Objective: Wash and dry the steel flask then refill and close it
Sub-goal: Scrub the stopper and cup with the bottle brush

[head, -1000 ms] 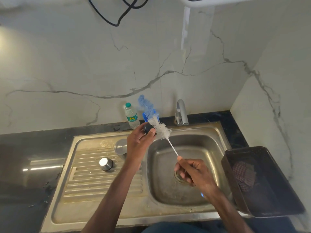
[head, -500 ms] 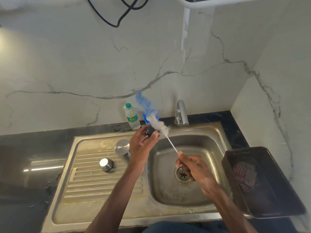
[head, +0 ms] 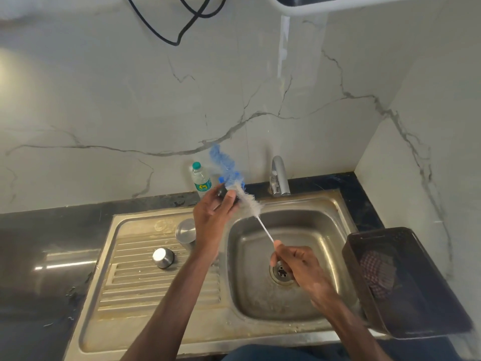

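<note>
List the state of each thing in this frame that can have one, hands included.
left hand, grips a small dark piece
right hand, pinches the bottle brush by its thin handle
bottle brush, white bristles against that piece
steel flask, standing on the drainboard, partly behind the left arm
steel cap, off, resting on the drainboard
plastic bottle, upright, capped
tap, no water visible
checked cloth, lying in the black tray

At twelve o'clock of the basin (head: 312,295), tap (head: 279,175); at eleven, bottle (head: 201,179) on counter (head: 52,230). At nine, on drainboard (head: 135,282), flask (head: 186,231), cap (head: 163,257) at its seven. At three, tray (head: 429,282) holding cloth (head: 377,274).
</note>
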### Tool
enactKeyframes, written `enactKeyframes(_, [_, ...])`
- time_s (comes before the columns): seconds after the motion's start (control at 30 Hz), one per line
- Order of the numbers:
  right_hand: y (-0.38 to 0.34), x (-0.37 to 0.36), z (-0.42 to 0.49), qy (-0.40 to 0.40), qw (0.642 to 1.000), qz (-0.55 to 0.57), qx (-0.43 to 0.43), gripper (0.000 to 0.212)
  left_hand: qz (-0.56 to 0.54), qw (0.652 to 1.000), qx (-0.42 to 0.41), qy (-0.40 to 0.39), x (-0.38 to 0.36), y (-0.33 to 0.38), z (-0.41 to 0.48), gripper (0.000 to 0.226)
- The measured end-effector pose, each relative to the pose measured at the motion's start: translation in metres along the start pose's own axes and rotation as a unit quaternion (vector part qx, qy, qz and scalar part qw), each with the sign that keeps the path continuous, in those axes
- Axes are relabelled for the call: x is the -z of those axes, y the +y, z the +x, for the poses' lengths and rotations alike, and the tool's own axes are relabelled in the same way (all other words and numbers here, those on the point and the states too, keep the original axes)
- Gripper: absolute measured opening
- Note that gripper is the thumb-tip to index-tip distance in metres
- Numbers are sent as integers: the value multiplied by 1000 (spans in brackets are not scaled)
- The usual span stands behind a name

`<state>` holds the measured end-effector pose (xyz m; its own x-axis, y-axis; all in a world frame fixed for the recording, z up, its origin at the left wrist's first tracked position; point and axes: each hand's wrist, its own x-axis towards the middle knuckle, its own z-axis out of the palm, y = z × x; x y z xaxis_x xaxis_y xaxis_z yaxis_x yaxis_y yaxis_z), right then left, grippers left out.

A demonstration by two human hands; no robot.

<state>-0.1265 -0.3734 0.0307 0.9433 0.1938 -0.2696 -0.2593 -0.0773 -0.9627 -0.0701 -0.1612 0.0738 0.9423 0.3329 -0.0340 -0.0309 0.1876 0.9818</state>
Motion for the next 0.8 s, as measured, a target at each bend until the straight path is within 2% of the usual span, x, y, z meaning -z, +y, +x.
enactKeyframes(0.07, [2, 0, -1, -4, 1000, 1, -3, 51, -31, 999, 33, -2, -1, 0, 0, 25])
enactKeyframes(0.2, [-5, -3, 9, 16, 999, -18, 25, 49, -23, 995, 66, -64, -9, -13, -13, 19])
enactKeyframes(0.3, [1, -1, 9, 18, 999, -29, 39, 50, -76, 992, 102, -25, -6, -7, -3, 18])
enactKeyframes(0.37, [10, -1, 4, 14, 999, -27, 40, 51, -112, 987, 116, 12, -1, 0, 8, 25])
enactKeyframes(0.5, [2, -2, 9, 41, 998, -17, 40, 48, -54, 991, 117, -36, -10, -6, 1, 25])
enactKeyframes(0.57, [-7, -3, 17, 50, 997, -20, 51, 46, -64, 988, 128, -50, -18, -9, -6, 29])
enactKeyframes(0.7, [-3, -1, 15, 49, 997, -17, 58, 48, -56, 991, 117, -43, -16, 3, 0, 27])
enactKeyframes(0.8, [10, 0, 6, 35, 998, -22, 56, 59, -84, 988, 128, -10, -11, 10, 6, 20])
